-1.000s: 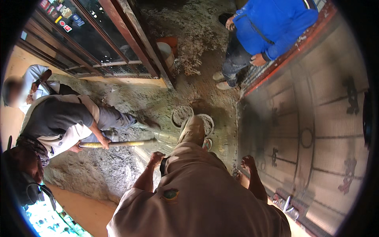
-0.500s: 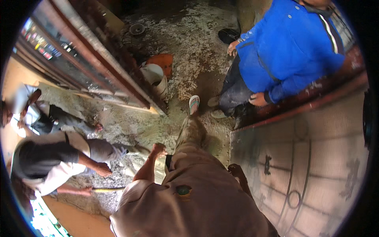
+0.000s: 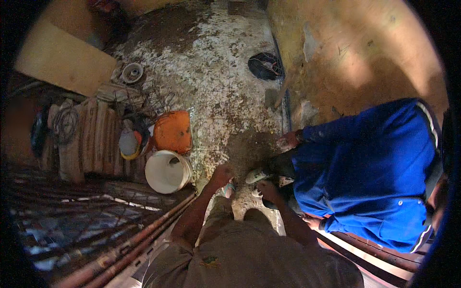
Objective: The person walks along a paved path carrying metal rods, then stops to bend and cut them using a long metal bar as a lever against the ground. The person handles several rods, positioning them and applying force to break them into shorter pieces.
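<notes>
My left hand (image 3: 222, 175) hangs in front of me, its fingers curled in with nothing visible in them. It is nearest to a white bucket (image 3: 158, 177) on the left, but apart from it. Lower to the right, my right hand (image 3: 269, 191) hangs beside a co-worker's shoes (image 3: 257, 176); shadow hides how its fingers are set. Neither hand appears to touch a thing. Close on my right stands the co-worker in a blue jacket (image 3: 365, 163), one hand (image 3: 289, 140) low in front. Below my hands, my sandalled foot (image 3: 229, 189) shows on the floor.
An orange container (image 3: 173, 132) stands behind the bucket. Stacked sacks (image 3: 91, 139), a grey and yellow object (image 3: 129, 145) and a metal grille (image 3: 96, 225) line the left. Farther off are a round pale object (image 3: 132, 73) and a black basin (image 3: 265, 66) by the stained wall (image 3: 355, 53).
I have moved forward through the doorway, and the bucket and orange container are nearer. Two people on the left have gone out of view. Both my hands now show in front of me.
</notes>
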The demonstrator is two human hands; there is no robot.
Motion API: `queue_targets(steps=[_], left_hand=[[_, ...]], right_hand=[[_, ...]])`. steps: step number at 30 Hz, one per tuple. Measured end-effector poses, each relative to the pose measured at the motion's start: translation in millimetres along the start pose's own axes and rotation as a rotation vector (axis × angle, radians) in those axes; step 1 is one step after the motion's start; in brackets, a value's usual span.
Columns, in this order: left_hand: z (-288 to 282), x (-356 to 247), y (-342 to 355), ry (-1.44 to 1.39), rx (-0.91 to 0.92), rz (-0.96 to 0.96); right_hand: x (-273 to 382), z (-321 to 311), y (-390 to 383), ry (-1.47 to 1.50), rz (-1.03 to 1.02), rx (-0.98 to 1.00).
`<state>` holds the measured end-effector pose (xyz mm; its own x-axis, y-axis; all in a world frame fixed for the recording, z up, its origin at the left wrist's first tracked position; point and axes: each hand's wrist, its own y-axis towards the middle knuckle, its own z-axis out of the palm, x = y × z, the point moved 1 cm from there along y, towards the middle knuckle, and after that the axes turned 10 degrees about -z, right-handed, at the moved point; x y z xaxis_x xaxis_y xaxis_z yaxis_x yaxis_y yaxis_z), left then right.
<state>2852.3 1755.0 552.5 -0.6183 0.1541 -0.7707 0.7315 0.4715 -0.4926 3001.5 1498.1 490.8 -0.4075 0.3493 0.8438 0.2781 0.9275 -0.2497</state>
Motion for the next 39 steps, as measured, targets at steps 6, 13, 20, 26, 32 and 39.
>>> queue_targets(steps=[6, 13, 20, 26, 32, 39], left_hand=[[-36, 44, 82, -0.121, 0.102, 0.088], [-136, 201, 130, 0.962, 0.173, 0.178], [-238, 173, 169, -0.219, 0.009, -0.875], [-271, 74, 294, -0.306, -0.193, -0.750], [-370, 30, 471, -0.094, -0.278, -0.567], [-529, 10, 665, 0.663, -0.286, -0.378]], right_hand=[[25, -67, 123, -0.203, -0.032, -0.234], [-44, -143, 288, -0.090, 0.226, -0.047], [-141, -249, 402, -0.265, 0.352, 0.146], [-150, -394, 546, 1.058, 0.491, -0.068], [-75, -459, 659, 0.443, 0.427, -0.196], [-20, -469, 768, 0.291, 0.529, 0.066]])
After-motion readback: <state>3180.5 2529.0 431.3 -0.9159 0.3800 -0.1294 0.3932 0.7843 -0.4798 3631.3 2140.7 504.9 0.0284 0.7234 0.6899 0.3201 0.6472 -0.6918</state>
